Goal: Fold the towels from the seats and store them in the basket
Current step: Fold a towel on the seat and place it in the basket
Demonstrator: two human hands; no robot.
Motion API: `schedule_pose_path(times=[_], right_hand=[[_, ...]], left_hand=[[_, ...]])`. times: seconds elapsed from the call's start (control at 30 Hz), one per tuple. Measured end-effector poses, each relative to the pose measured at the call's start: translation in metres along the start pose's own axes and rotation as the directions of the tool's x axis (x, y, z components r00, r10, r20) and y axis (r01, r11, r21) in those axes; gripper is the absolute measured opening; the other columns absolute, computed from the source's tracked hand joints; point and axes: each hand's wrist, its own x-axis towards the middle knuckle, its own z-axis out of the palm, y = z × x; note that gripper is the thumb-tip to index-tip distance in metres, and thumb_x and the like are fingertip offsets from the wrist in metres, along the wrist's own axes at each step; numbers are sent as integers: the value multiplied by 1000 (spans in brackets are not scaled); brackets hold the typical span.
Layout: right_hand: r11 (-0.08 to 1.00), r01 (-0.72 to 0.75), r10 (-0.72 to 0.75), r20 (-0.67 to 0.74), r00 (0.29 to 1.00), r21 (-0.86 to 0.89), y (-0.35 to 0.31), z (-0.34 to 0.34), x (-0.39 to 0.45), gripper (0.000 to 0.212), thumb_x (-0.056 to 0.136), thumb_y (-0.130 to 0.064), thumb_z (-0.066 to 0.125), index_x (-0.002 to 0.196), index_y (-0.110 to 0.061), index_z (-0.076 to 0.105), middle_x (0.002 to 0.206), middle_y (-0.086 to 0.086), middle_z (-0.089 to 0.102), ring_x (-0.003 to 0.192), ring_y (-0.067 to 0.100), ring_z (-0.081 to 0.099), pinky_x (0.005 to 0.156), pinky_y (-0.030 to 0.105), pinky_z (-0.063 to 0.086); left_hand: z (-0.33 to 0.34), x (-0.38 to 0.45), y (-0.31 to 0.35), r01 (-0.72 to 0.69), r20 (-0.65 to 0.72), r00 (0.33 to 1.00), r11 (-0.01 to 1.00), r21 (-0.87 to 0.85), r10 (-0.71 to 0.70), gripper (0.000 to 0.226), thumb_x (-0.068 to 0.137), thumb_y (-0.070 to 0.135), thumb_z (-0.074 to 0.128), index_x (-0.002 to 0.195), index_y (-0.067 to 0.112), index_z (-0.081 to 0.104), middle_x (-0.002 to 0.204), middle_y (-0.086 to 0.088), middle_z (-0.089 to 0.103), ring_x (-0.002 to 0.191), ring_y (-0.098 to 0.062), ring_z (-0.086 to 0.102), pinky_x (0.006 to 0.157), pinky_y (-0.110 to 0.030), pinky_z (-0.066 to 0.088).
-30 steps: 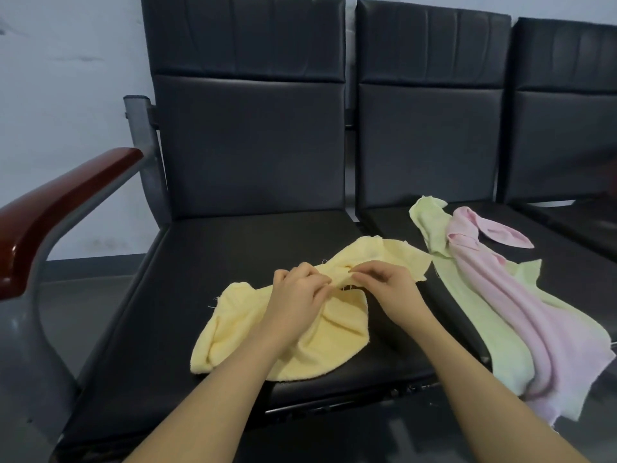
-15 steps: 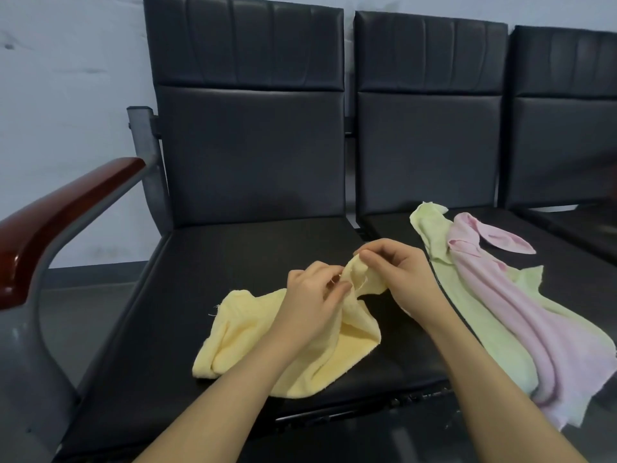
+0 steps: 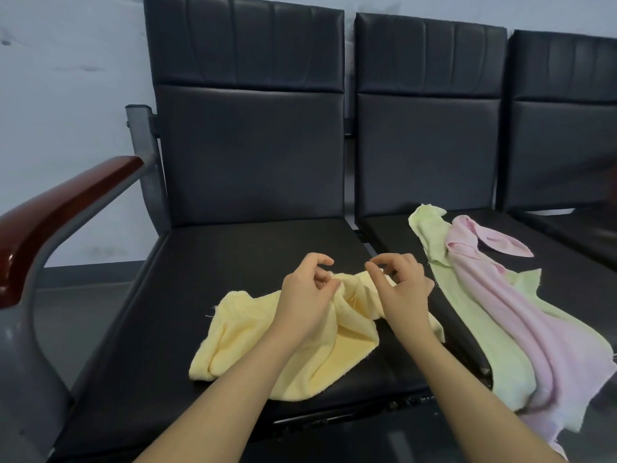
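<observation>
Pinching the bunched-up top edge of the soft yellow cloth towel (image 3: 300,345), both hands sit close together: the left hand (image 3: 309,297) and right hand (image 3: 402,290) each have curled fingers nipping the fabric. That towel's crumpled on the first black padded seat (image 3: 233,262), spilling toward its front edge. Next seat over (image 3: 567,272) has a pale green towel (image 3: 467,335) with a pink towel (image 3: 521,309) draped along it, both hanging off the front. Reddish wooden armrest (image 3: 63,208) off on the left side.
</observation>
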Motion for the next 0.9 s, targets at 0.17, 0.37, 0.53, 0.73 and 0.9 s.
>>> schedule_pose_path(times=[0.17, 0.37, 0.53, 0.73, 0.9], right_hand=[[994, -101, 106, 161, 981, -43, -4, 5, -10, 17, 88, -38, 63, 104, -32, 62, 82, -12, 64, 91, 0, 51, 90, 28, 21], [976, -124, 96, 159, 983, 177, -10, 5, -11, 24, 89, -16, 62, 89, -40, 67, 89, -24, 68, 98, 1, 60, 101, 45, 42], [966, -71, 13, 227, 974, 249, -30, 1, -16, 24, 95, -9, 53, 100, -28, 67, 103, -13, 66, 96, -7, 58, 85, 14, 45], [995, -13, -15, 268, 963, 102, -37, -11, -19, 27, 91, -9, 58, 112, -24, 66, 97, -14, 58, 95, 4, 56, 92, 25, 45], [974, 226, -208, 307, 929, -25, -44, -17, -25, 28, 91, 0, 55, 114, -11, 66, 96, -6, 53, 89, 2, 53, 82, 4, 38]], left_hand=[[2, 0, -2, -22, 49, 999, 1000, 5, 22, 30, 87, 16, 66, 107, 34, 53, 84, 9, 63, 90, -9, 59, 80, -21, 48], [-9, -9, -8, -5, 124, 992, 989, 146, -13, 34, 86, 27, 65, 114, 38, 48, 95, 14, 63, 98, -11, 55, 93, -36, 46], [-23, -17, -13, -68, 180, 984, 914, 399, -6, 51, 88, 43, 61, 133, 31, 39, 104, 14, 58, 98, -11, 49, 100, -31, 36], [-29, -28, -14, -74, 110, 993, 953, 293, 44, 41, 93, 25, 56, 133, 26, 45, 95, 15, 59, 102, -16, 54, 88, -30, 45], [-44, -26, -5, -2, 11, 1000, 907, 420, -3, 40, 99, 24, 47, 138, 14, 45, 126, -3, 54, 118, -21, 51, 104, -35, 38]])
